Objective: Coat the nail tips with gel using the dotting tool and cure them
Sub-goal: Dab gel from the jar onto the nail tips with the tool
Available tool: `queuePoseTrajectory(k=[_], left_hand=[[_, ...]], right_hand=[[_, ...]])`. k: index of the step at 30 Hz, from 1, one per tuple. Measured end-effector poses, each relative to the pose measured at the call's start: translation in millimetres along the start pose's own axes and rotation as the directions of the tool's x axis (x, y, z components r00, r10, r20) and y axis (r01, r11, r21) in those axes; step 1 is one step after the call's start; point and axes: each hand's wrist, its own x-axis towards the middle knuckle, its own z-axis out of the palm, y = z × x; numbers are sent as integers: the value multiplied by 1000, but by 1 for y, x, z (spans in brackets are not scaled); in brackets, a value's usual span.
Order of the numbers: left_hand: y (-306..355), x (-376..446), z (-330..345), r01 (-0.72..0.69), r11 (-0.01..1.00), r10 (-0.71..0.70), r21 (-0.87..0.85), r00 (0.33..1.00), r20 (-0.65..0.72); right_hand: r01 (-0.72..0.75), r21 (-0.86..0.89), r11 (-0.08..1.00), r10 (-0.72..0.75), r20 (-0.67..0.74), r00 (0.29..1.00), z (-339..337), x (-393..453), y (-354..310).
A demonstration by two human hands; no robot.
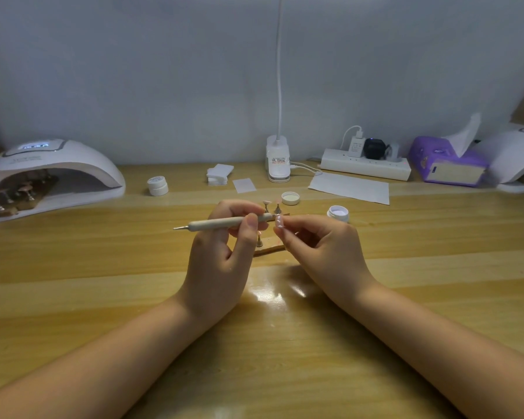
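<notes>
My left hand [221, 252] grips a beige dotting tool [215, 223] held level, its metal point [177, 228] aimed left. Beside it my right hand [321, 249] pinches something small and whitish [279, 221] at the tool's right end; I cannot tell exactly what it is. Behind my fingers, nail tips on small metal stands [271, 206] rise from a brown holder strip [268, 251]. An open gel jar [338, 213] stands to the right, its lid [290, 198] lying apart. A white curing lamp [47, 176] at far left holds another strip of nail tips [25, 189].
A closed white jar [158, 185], a stack of cotton pads [220, 174], a white card [244, 185] and a paper sheet [350, 188] lie at the back. A desk lamp base [278, 160], a power strip [365, 164], a purple tissue pack [445, 160] and a second lamp [518, 161] line the wall.
</notes>
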Motion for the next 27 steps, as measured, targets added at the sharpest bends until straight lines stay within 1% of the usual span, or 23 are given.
queuePoseTrajectory(k=[12, 15, 17, 19, 23, 27], left_hand=[[1, 1, 1, 18, 1000, -18, 24, 1000, 5], [2, 1, 0, 7, 1000, -6, 15, 1000, -29], [2, 2, 0, -4, 1000, 4, 0, 998, -61], [3, 3, 0, 19, 1000, -21, -24, 996, -87], [0, 3, 0, 123, 988, -133, -91, 985, -109], [-1, 3, 0, 165, 981, -175, -98, 979, -103]], right_hand=[[6, -2, 1000, -6, 5, 1000, -1, 0, -1], [-8, -3, 1000, 8, -4, 1000, 0, 0, 0], [-46, -3, 999, 46, -7, 999, 0, 1, 1], [-94, 8, 996, 94, -12, 996, 0, 2, 2], [-144, -1, 990, 144, -1, 990, -1, 4, 4], [-190, -53, 980, 190, 7, 982, 0, 5, 6]])
